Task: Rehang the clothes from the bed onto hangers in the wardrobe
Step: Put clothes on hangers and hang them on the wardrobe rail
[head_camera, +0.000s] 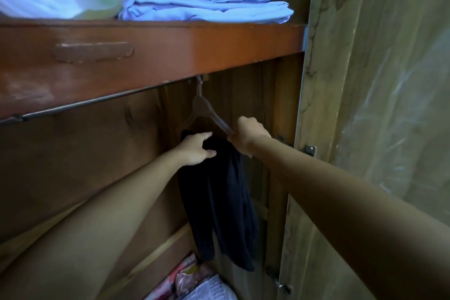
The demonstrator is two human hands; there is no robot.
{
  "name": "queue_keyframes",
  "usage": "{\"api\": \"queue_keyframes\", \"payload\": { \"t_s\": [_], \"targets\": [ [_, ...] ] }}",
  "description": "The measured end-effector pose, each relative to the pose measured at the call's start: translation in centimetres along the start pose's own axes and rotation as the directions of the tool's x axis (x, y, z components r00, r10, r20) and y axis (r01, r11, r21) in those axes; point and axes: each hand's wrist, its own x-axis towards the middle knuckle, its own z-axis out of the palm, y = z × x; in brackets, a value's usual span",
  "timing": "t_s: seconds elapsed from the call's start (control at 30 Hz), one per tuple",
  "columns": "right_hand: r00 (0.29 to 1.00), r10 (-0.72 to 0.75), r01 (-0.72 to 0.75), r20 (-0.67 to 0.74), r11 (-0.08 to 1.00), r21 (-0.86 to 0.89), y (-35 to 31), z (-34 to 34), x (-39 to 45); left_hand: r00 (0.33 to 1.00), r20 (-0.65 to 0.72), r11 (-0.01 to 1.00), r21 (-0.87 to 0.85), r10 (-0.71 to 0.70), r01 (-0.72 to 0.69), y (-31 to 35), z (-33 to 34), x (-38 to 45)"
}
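Left hand (197, 150): closed on the top of the dark garment (219, 197), fingers curled into the fabric.
Right hand (248, 133): clenched around the right end of the hanger (207, 111).
Arms: both are extended up into the wardrobe (73, 153).
Hanger: hooked on the rail (85, 105) beneath the shelf (146, 56).
Garment: draped from the hanger, hanging down.
Shelf: folded pale blue cloth (207, 8) is laid on top.
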Motion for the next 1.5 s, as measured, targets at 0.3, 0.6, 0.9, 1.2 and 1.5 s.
{"api": "queue_keyframes", "payload": {
  "t_s": [0.3,0.6,0.9,1.2,1.5],
  "targets": [
    [0.995,-0.084,0.091,0.063,0.989,-0.119,2.3,-4.4,-6.0,0.993,0.104,0.804,0.586,0.047,-0.099,6.1,-0.1,-7.9],
    [0.918,-0.086,0.176,0.387,0.963,-0.205,9.5,-7.7,-17.0,0.913,0.377,0.766,0.536,0.158,-0.354,15.0,5.5,-16.9],
    [0.953,0.110,-0.038,0.282,0.968,-0.249,19.6,-10.5,-27.4,0.787,0.504,0.779,0.307,0.355,-0.548,25.7,14.4,-19.6],
    [0.827,0.540,-0.499,0.159,0.834,-0.235,28.0,-10.7,-40.1,0.396,0.680,0.448,0.110,0.617,-0.887,34.1,25.1,-21.5],
    [0.441,0.897,-0.895,0.037,0.442,-0.052,30.4,-6.0,-59.4,-0.069,0.779,0.100,-0.166,0.623,-0.981,40.3,36.9,-29.3]
  ]
}}
